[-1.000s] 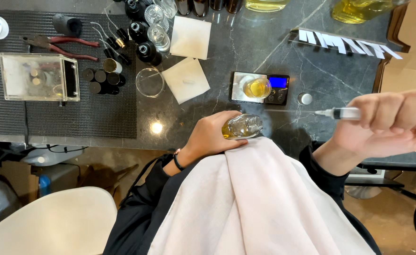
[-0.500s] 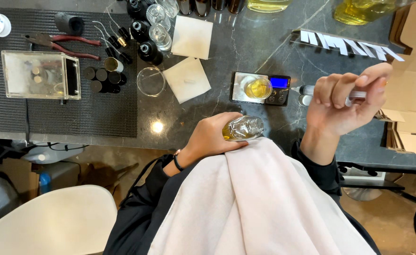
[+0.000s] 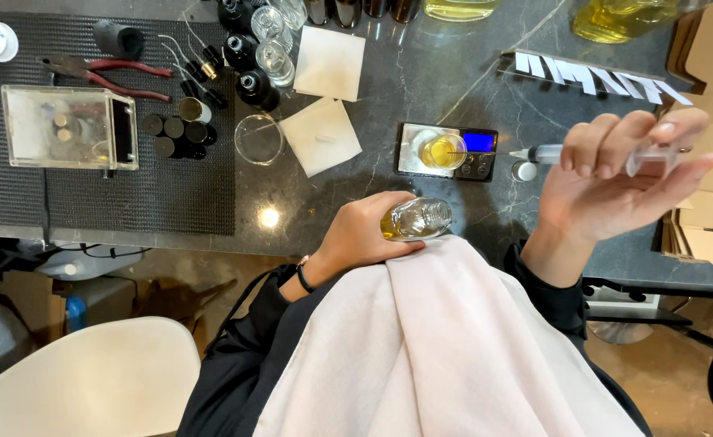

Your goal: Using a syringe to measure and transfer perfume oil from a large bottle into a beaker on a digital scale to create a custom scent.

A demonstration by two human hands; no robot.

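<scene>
My left hand (image 3: 364, 235) grips a small clear glass bottle (image 3: 418, 218) holding yellow liquid, tilted on its side over the pale pink cloth (image 3: 445, 348) on my lap at the counter's edge. My right hand (image 3: 615, 182) holds a plastic syringe (image 3: 583, 152) level, fingers wrapped round its barrel. Its thin needle points left and its tip sits over a small glass cup of yellow liquid (image 3: 441, 150) standing on a small digital scale (image 3: 447, 151).
A dark marble counter (image 3: 389, 97) carries white paper squares (image 3: 321, 135), an empty glass dish (image 3: 259, 138), dark small bottles (image 3: 247, 61), black caps (image 3: 174, 136), red-handled pliers (image 3: 101, 73), a clear plastic box (image 3: 69, 128) on a black mat, and cardboard boxes (image 3: 712, 202) at right.
My right hand has swung the syringe leftward from out at the right, bringing the needle over the cup on the scale. The left hand and its bottle have stayed put.
</scene>
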